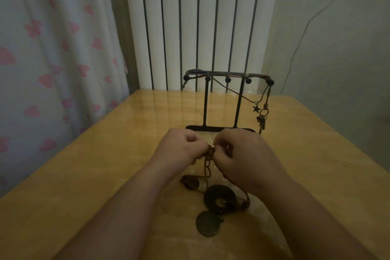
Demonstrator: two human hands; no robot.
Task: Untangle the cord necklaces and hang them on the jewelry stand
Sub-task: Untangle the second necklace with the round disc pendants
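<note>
Nearest, toward the near edge of the counter [95, 175]: flat dark disc pendant [207, 224], lying flat. Just beyond: dark ring pendant [219, 197] with an off-centre hole, also flat on the counter. To its left: smaller brown oval pendant [191, 182]. All three between the two bare forearms.

Rising from the pendants: brown cord tangle [207, 164], lifted clear of the counter at its upper end. Left hand [181, 148] and right hand [242, 154] close together above mid-counter, backs toward the camera. Fingers [191, 137] of both hands curled, pinching the top of the cord tangle from opposite sides.

Directly behind the hands: black jewelry stand [205, 103], upright on a flat base, with two posts and a top rail with ball-tipped pegs. Draped over the rail: hung necklaces [268, 93], one with a star charm [256, 109], another with a charm cluster [262, 120], both dangling at the stand's right end.

Past the far edge: white ribbed radiator [200, 27]. At the far left corner: heart-print curtain [52, 59]. Along the right edge: plain wall [337, 48].
</note>
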